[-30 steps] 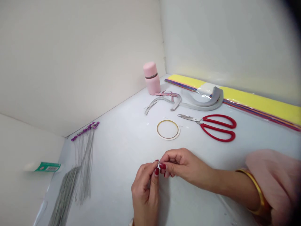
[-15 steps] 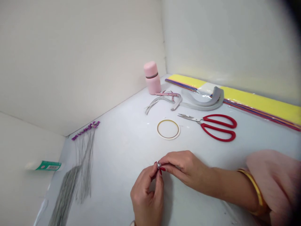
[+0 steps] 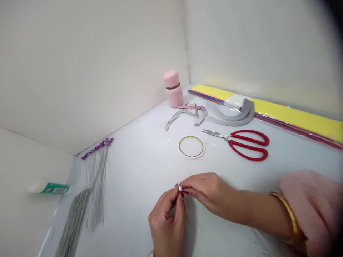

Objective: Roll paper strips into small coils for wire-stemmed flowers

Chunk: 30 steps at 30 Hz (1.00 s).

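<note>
My left hand (image 3: 166, 225) and my right hand (image 3: 207, 191) meet low in the middle of the white table (image 3: 139, 167). Both pinch one tiny silvery piece (image 3: 180, 187) between thumb and fingertips, just above the surface. What the piece is I cannot make out. My right wrist wears a gold bangle (image 3: 291, 217) below a pink sleeve (image 3: 316, 207). A thin ring of tape (image 3: 191, 147) lies beyond the hands, and red-handled scissors (image 3: 241, 142) lie to its right.
A pink bottle (image 3: 173, 88) stands in the far corner by curled grey strips (image 3: 230, 114). Yellow and coloured sheets (image 3: 281, 114) run along the right wall. Thin wires with purple tips (image 3: 91, 185) lie at left, near a green-labelled tube (image 3: 52, 188).
Both hands have sunk slightly toward the table and drawn closer together, still pinching the small piece. Nothing else has moved.
</note>
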Motion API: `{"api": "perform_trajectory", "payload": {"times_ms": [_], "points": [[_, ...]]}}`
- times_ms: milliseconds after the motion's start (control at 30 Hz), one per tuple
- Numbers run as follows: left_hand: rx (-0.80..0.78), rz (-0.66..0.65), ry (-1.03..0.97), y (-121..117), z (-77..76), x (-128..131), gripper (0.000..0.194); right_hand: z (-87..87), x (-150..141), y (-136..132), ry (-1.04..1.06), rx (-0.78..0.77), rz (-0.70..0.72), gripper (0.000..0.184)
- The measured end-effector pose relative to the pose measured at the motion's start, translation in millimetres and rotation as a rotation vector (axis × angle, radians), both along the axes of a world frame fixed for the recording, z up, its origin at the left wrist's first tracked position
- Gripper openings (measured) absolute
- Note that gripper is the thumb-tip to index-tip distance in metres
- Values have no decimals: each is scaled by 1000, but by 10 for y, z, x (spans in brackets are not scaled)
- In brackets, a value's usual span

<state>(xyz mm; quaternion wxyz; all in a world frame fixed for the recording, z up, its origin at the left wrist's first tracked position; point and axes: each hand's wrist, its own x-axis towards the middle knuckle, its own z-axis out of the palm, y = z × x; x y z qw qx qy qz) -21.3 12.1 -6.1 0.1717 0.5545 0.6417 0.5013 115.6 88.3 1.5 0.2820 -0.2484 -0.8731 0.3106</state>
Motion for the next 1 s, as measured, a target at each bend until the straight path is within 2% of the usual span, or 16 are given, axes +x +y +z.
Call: {"api": "perform_trajectory", "payload": {"times_ms": [133, 300, 367, 533, 600, 833, 1000], "points": [[60, 6, 84, 0, 6, 8, 15, -21, 12, -34, -7, 24, 7, 20], [202, 19, 314, -10, -38, -27, 21, -39, 0, -65, -8, 86, -5, 23], [215, 4, 349, -11, -47, -37, 23, -35, -8, -59, 8, 97, -9, 23], [5, 23, 75, 5, -6, -8, 15, 25, -10, -11, 41, -68, -36, 20], [-26, 27, 12, 10, 5, 9, 16, 45, -9, -3, 46, -95, -67, 22], [42, 47, -5, -2, -47, 18, 21, 8, -17, -20, 78, 15, -59, 25], [94, 21, 14, -4, -62, 5, 26, 8, -10, -16, 78, -4, -66, 22]]}}
